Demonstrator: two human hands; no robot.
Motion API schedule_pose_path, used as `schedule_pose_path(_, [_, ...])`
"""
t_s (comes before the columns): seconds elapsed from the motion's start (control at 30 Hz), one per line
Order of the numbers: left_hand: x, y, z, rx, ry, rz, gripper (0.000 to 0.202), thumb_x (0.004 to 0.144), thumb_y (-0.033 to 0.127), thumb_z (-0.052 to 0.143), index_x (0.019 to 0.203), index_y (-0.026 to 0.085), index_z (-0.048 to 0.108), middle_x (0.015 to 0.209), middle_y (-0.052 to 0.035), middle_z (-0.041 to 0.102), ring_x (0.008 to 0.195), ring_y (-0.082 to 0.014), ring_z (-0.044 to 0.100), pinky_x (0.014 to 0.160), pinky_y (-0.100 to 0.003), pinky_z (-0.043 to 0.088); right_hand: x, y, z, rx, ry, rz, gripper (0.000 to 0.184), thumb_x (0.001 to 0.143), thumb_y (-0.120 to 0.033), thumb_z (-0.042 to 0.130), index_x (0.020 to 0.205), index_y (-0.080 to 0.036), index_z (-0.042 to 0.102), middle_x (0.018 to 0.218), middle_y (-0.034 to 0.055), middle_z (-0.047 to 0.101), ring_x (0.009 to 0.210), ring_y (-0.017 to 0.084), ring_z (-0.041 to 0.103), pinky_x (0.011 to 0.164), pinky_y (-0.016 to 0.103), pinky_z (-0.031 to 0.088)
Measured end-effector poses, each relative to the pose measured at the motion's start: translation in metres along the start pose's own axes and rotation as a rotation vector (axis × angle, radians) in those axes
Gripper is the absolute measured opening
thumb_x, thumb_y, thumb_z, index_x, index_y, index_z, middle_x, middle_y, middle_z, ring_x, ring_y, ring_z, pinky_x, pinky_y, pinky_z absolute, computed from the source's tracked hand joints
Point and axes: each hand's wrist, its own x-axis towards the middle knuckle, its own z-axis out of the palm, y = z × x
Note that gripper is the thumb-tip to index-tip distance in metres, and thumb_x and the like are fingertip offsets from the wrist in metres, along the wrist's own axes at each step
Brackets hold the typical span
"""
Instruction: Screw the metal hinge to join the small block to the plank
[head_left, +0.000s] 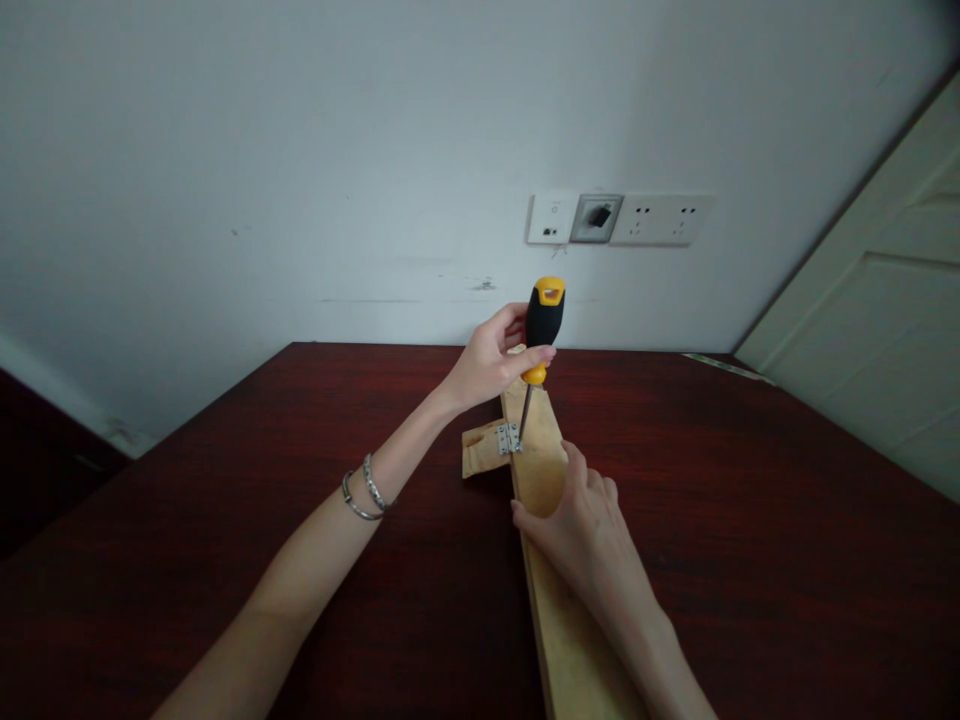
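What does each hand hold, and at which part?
The left hand grips the black-and-yellow screwdriver by its handle; the right hand lies on the long pale wooden plank.

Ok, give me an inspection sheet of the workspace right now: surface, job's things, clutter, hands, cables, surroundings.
Surface: dark red wooden table.
Job's things: long plank lying flat, running away from the camera; small block at its left side, with a metal hinge across the two; screwdriver near upright, tip at the hinge.
Clutter: nothing seen.
Grippers: left hand closed on the screwdriver handle; right hand resting open on the plank.
Cables: nothing seen.
Surroundings: white wall with sockets; door at right.
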Motion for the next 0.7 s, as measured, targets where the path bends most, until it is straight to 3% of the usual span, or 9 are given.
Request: schedule_pose_path(0.7, [0.0008, -0.0015, 0.0, -0.027, -0.007, -0.006, 0.04, 0.067, 0.022, 0.07, 0.1, 0.015, 0.05, 0.094, -0.005, 0.058, 0.091, -0.0174, 0.058, 0.082, -0.032, 0.051, 0.0003, -0.0016, -0.0023, -0.006, -0.014, 0.0, 0.08, 0.066, -0.042, 0.065, 0.13, -0.004, 0.036, 0.09, 0.0152, 0.057, 0.086, 0.03, 0.049, 0.077, 0.041, 0.043])
